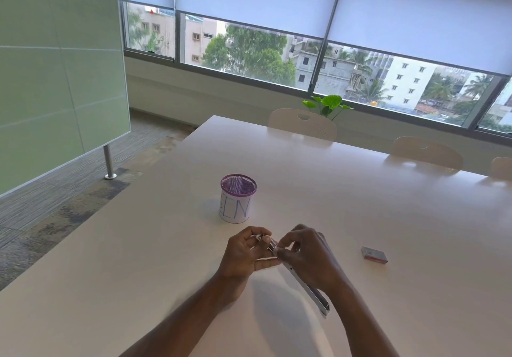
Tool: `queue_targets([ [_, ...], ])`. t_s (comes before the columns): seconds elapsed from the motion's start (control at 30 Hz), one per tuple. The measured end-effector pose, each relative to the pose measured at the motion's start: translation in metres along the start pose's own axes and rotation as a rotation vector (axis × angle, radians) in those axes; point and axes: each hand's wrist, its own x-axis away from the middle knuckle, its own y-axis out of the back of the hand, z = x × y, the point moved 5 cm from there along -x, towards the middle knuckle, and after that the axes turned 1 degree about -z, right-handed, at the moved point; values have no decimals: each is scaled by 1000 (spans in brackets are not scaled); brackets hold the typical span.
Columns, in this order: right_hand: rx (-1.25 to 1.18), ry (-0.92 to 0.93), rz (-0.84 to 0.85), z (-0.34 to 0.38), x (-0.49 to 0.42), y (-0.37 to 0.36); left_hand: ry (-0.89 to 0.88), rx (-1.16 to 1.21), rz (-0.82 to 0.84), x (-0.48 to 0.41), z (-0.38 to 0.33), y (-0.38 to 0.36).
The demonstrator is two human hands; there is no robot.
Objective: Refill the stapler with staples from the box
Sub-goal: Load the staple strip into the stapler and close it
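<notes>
Left hand (245,250): closing around front end of stapler (310,287).
Right hand (306,254): pinching stapler just beside left fingers.
Staple box (374,255): lying right of grip, apart.
Mesh cup (237,198): standing beyond grip.

Both hands cover the middle of the long silver metal stapler (310,290); print on the small grey-and-red staple box (374,255) is too small to read.

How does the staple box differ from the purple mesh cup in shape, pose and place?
The staple box is flat and rectangular; the mesh cup is round and taller. The box lies on its side right of the hands; the cup stands upright beyond them. The box looks closed; the cup is open-topped. Both rest untouched on the table.
</notes>
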Motion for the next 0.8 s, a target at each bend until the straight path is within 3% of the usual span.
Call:
queue_targets([
  [0.33, 27, 79, 116, 2, 10, -12, 51, -7, -39, -4, 6, 5],
  [0.53, -6, 107, 5, -1, 13, -2, 45, 35, -48, -2, 2, 4],
  [0.8, 131, 105, 33, 2, 14, -13, 52, 5, -24, -3, 5, 3],
])
